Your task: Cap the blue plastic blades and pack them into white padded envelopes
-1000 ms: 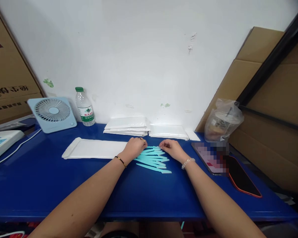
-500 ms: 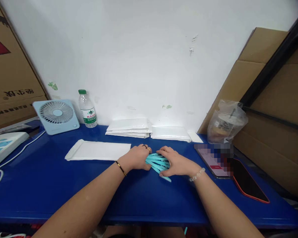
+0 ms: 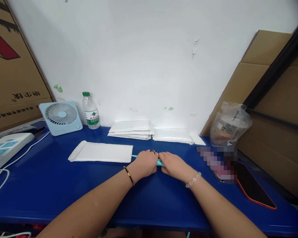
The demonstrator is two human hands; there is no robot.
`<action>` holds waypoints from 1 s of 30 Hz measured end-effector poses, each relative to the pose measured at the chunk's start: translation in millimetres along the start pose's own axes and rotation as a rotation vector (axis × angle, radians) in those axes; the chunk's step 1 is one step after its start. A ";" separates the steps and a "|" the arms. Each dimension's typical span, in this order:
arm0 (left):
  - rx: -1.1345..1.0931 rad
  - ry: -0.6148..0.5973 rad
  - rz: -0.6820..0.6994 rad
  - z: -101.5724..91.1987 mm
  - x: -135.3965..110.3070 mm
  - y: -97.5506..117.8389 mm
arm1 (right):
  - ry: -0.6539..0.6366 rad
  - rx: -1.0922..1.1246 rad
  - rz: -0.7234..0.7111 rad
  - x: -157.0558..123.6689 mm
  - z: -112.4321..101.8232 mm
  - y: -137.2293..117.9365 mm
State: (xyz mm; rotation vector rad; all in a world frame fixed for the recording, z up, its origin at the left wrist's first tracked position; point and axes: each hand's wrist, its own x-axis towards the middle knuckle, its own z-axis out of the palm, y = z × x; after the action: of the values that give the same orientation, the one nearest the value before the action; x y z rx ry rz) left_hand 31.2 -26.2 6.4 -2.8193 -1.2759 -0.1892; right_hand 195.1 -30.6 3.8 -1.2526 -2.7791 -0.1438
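A bunch of thin turquoise strips [image 3: 160,162] lies between my two hands, just above the blue tabletop or on it. My left hand [image 3: 146,164] is wrapped round the bunch, and one strip end pokes out on its left side. Against it, knuckles nearly touching, my right hand [image 3: 174,166] closes on the other part of the bunch. Most of the strips are covered by my fingers, so their exact kind is hard to make out. Left of my left hand lies a flat white padded envelope [image 3: 101,152].
Along the wall sit two stacks of white envelopes, a left stack [image 3: 129,126] and a right stack [image 3: 173,134]. A water bottle [image 3: 91,114], a blue fan [image 3: 62,117] and a power strip [image 3: 10,145] stand left. Phones [image 3: 255,186] and a bagged drink cup [image 3: 229,129] are right.
Both hands have come together and closed round the strips, which were fanned out between them before. The strips are now mostly hidden. The whole view has shifted slightly.
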 end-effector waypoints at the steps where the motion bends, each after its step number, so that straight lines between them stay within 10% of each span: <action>1: -0.016 0.014 -0.018 0.8 1.2 0.3 | -0.005 -0.001 0.023 0.3 -2.8 -0.8; 15: -0.797 0.310 -0.084 -11.9 6.5 -0.5 | 0.554 0.479 0.183 -4.3 -102.3 -8.7; 22: -1.162 0.257 -0.079 -3.6 4.9 2.4 | 0.341 0.590 0.096 24.3 -88.8 -38.4; 26: -1.322 0.181 -0.065 -8.8 1.3 -1.0 | 0.572 0.968 0.140 13.8 -69.1 -23.0; 30: -1.543 0.379 -0.091 -15.3 0.3 0.6 | 0.485 1.261 0.159 5.0 -43.4 -15.1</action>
State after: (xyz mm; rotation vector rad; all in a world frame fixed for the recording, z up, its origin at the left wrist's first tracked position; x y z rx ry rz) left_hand 30.4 -27.8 21.6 -3.2034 -1.4366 -2.4837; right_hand 182.3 -42.1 46.7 -0.8504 -1.6936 0.9880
